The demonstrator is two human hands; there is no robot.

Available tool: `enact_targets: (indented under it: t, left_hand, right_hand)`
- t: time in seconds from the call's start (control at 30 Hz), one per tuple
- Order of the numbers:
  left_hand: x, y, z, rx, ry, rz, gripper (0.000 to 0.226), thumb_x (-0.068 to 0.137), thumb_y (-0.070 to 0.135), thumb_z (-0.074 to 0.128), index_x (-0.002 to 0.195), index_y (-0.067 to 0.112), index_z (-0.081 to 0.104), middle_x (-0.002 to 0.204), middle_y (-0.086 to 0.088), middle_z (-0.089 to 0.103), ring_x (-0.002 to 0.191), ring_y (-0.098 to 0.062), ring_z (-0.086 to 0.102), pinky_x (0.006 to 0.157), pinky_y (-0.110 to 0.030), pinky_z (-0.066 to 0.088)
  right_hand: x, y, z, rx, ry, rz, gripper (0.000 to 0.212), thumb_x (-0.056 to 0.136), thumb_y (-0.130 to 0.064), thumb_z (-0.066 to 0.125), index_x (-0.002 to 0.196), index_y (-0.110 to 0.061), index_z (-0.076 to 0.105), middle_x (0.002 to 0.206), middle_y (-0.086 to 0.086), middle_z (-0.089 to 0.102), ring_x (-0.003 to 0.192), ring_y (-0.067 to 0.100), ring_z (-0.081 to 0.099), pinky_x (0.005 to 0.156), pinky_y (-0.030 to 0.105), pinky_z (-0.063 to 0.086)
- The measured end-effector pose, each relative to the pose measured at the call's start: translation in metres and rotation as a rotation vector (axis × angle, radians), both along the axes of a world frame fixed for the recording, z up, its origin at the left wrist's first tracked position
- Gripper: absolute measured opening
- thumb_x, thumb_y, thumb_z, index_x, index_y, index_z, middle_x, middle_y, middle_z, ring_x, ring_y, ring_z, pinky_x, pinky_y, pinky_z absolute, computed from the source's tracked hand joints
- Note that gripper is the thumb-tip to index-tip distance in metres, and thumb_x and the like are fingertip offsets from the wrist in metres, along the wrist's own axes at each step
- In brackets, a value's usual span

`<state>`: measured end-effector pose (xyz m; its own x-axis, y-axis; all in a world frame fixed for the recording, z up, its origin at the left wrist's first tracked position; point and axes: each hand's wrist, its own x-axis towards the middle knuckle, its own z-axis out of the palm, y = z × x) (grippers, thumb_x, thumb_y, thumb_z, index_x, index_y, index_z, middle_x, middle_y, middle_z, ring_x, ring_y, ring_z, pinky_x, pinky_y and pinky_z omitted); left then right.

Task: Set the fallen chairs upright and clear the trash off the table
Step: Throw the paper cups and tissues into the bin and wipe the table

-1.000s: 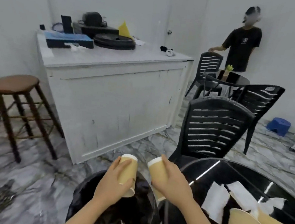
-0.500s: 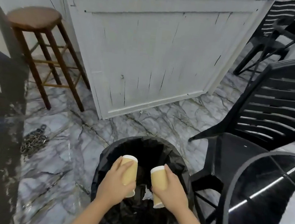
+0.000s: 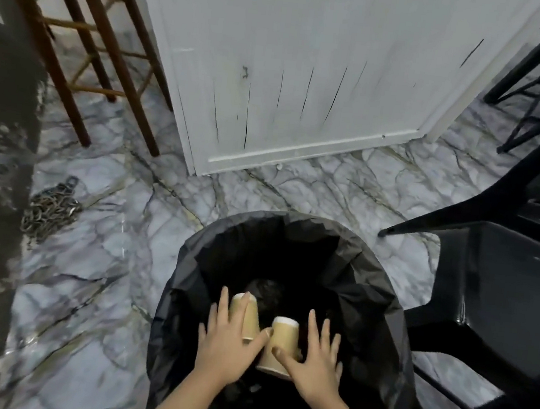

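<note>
Two tan paper cups sit just under my hands, inside the mouth of a round bin with a black liner (image 3: 188,255). My left hand (image 3: 225,344) hovers with straight, spread fingers over the left cup (image 3: 252,323). My right hand (image 3: 316,364) is spread too, and its thumb touches the right cup (image 3: 281,343), which tilts with its white rim up. Neither hand grips a cup. A black plastic chair (image 3: 503,298) stands upright right beside the bin. The table is out of view.
A white wooden counter (image 3: 293,72) stands just beyond the bin. A brown wooden stool (image 3: 94,50) is at the upper left, with a heap of chain (image 3: 49,212) on the marble floor below it. A dark wall edge fills the left side.
My head has tilted down over the bin. Both hands have lowered into its mouth and opened their fingers, letting go of the two cups they gripped.
</note>
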<state>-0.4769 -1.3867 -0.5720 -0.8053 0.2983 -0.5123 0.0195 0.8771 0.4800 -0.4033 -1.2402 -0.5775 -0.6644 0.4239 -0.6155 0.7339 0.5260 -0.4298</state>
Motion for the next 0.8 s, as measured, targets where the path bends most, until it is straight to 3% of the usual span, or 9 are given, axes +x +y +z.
enact_targets:
  t: [0.23, 0.53, 0.8]
  left_hand:
    - [-0.009, 0.0, 0.057, 0.034, 0.06, -0.006, 0.075, 0.085, 0.062, 0.042, 0.146, 0.036, 0.008, 0.157, 0.003, -0.011, 0.145, -0.019, -0.001, 0.117, -0.042, 0.012]
    - [-0.025, 0.03, 0.205, 0.19, 0.204, -0.094, 0.077, 0.08, 0.068, 0.04, 0.145, 0.035, 0.016, 0.158, 0.002, 0.002, 0.144, -0.017, 0.008, 0.115, -0.042, 0.019]
    - [-0.007, 0.082, 0.31, 0.294, 0.327, -0.329, 0.073, 0.084, 0.061, 0.046, 0.145, 0.032, 0.018, 0.158, -0.001, 0.005, 0.143, -0.02, 0.014, 0.114, -0.037, 0.021]
  right_hand:
    - [-0.004, -0.002, 0.05, -0.037, 0.082, 0.018, 0.096, 0.078, -0.054, 0.058, 0.144, -0.038, -0.009, 0.157, -0.004, -0.014, 0.143, 0.021, -0.015, 0.114, 0.051, 0.008]
    - [-0.005, 0.029, 0.207, -0.02, 0.322, -0.013, 0.085, 0.082, -0.052, 0.056, 0.146, -0.035, 0.003, 0.158, -0.008, -0.005, 0.144, 0.013, -0.006, 0.117, 0.043, 0.014]
    - [0.047, 0.079, 0.316, 0.188, 0.524, -0.136, 0.083, 0.083, -0.048, 0.058, 0.148, -0.027, 0.011, 0.158, -0.005, 0.007, 0.144, 0.012, 0.005, 0.115, 0.032, 0.014]
